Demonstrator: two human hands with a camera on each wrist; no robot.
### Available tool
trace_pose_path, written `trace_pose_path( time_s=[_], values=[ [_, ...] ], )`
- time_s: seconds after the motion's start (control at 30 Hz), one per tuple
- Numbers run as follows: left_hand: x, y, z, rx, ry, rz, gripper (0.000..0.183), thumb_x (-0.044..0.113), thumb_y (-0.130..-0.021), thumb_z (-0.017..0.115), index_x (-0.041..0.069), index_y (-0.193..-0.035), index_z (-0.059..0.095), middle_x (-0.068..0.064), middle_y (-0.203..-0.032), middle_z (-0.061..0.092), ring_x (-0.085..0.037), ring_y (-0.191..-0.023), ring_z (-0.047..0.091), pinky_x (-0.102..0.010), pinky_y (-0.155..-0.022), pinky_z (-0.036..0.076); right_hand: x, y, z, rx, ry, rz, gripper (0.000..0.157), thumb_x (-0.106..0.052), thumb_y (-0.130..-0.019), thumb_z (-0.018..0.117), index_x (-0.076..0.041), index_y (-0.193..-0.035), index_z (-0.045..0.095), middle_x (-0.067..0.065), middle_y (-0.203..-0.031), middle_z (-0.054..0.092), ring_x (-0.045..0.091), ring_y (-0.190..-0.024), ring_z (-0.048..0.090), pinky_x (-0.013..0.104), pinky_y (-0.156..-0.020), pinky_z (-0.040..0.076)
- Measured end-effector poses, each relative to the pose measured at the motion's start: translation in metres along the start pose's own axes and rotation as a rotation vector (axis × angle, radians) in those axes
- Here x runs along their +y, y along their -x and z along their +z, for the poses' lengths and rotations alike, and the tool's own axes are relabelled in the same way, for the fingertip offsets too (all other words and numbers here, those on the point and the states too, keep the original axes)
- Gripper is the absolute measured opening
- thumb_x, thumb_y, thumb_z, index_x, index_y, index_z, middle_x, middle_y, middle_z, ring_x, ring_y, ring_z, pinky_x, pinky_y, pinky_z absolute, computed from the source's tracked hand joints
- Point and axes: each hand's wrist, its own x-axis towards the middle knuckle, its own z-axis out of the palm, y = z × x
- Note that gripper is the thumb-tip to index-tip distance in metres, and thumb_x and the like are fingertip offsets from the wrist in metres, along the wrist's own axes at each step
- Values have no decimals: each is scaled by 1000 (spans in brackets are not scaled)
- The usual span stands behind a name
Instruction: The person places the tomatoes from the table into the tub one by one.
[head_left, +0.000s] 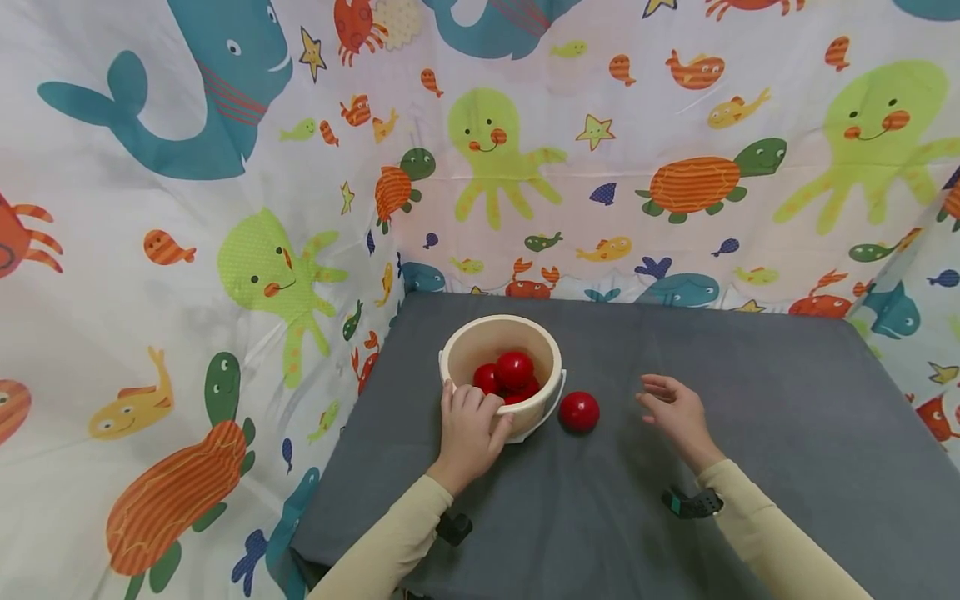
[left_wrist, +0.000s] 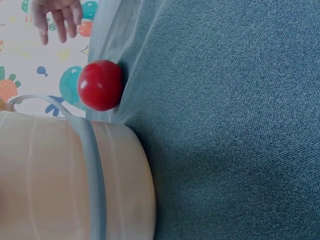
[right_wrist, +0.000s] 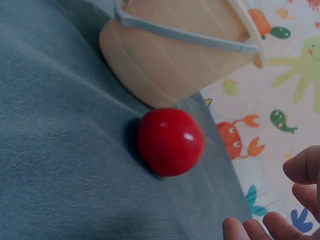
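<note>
A cream bucket point(head_left: 540, 411) stands upright on the grey cloth, its pale handle point(left_wrist: 92, 165) hanging down the side. Inside it lie three shiny red balls point(head_left: 515, 369). My left hand point(head_left: 468, 429) grips the near rim, fingers hooked over the edge and thumb along the outer wall. Just right of the bucket, another red ball point(head_left: 580, 412) rests on the cloth; the right wrist view shows this ball point(right_wrist: 170, 142) close in front of the bucket wall point(right_wrist: 170, 60). Farther right, my right hand point(head_left: 678, 417) hovers with loosely bent fingers and nothing in them.
Dark grey cloth point(head_left: 787, 417) covers the table. Behind it and along the left hangs a white curtain point(head_left: 420, 333) printed with sea animals. Each wrist wears a dark band, the right one point(head_left: 693, 503) beside the cream sleeve point(head_left: 772, 533).
</note>
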Motion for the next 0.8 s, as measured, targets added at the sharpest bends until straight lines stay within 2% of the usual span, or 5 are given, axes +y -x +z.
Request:
trace_pose_path(
  time_s=[0.2,0.27,0.37,0.5,0.8],
  values=[
    [-2,0,2,-11,-2,-9,17,34,-89,66,17,-94,66,-6,-92,63,-26,-103,56,-67,-110,36,15,0,9,8,-12,24,49,-19,-100,61,0,-144,51,30,-146,53,-17,-84,57,27,-78,62],
    [-2,1,2,-16,0,-12,17,35,-90,66,18,-94,66,-6,-91,63,-26,-103,56,-67,-111,36,19,0,14,0,-7,32,49,-18,-100,61,1,-144,51,30,-145,54,-10,-88,62,29,-78,63],
    [-2,1,2,-15,-4,-11,18,35,-90,66,18,-94,66,-6,-91,63,-26,-104,56,-67,-111,36,25,1,20,-15,1,43,49,-17,-100,61,1,-144,51,32,-145,53,10,-99,70,33,-79,63],
    [0,0,1,-19,-9,-12,18,36,-90,65,18,-94,66,-6,-91,63,-26,-104,56,-67,-111,36,30,3,31,-35,19,64,50,-18,-100,61,0,-145,50,32,-146,52,33,-115,68,36,-80,63],
    [-1,1,1,-36,-7,-21,19,37,-92,63,19,-95,66,-6,-93,64,-26,-104,57,-66,-112,35,25,-7,59,-8,16,92,55,-19,-96,66,-3,-147,49,32,-151,47,45,-132,56,38,-80,63]
  ],
)
